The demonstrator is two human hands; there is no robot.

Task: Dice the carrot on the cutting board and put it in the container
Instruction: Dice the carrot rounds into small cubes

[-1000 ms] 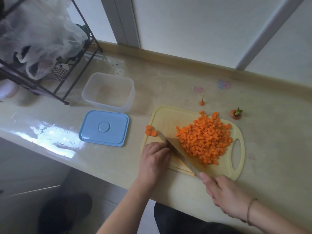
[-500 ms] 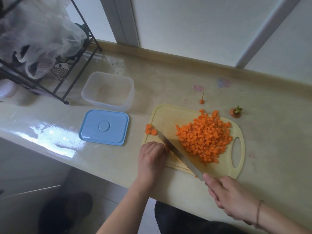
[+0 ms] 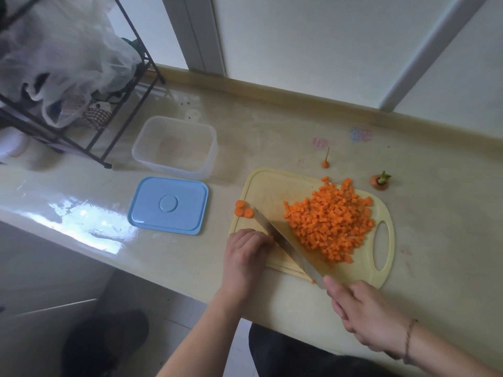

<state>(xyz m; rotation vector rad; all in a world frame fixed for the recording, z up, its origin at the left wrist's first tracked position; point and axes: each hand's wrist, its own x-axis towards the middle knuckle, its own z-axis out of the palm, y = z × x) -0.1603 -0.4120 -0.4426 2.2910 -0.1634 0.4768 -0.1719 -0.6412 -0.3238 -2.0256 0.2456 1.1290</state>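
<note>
A pale yellow plastic cutting board point(image 3: 268, 190) with an oval handle hole is seen lying on the glossy beige bench point(image 3: 435, 240), its handle end turned to the right. A heap of small orange carrot cubes point(image 3: 330, 223) is spread over the right half of the board. Two round carrot slices point(image 3: 243, 208) are found at the board's left edge, just beside the tip of the blade.

A long steel kitchen knife point(image 3: 285, 244) is held by the right hand point(image 3: 367, 317), whose fingers are curled round the handle; the handle itself is hidden by the hand. The blade is laid diagonally across the near part of the board, between the heap and the left hand point(image 3: 246, 257). The left hand is set on the board's near-left corner with its fingers curled under, the knuckles touching the flat of the blade. Whether anything is pinched beneath those fingers cannot be told.

A clear rectangular plastic container point(image 3: 177, 146) is placed on the bench to the left of the board, well apart from the carrot, and no carrot is seen inside it. Its light blue rectangular lid point(image 3: 168, 205) is laid flat just in front of it. A carrot top with a green stub point(image 3: 380, 181) and a thin carrot tail point(image 3: 325, 162) are left on the bench behind the board. A black wire rack point(image 3: 114, 126) draped with clear plastic bags is stood at the far left.
</note>
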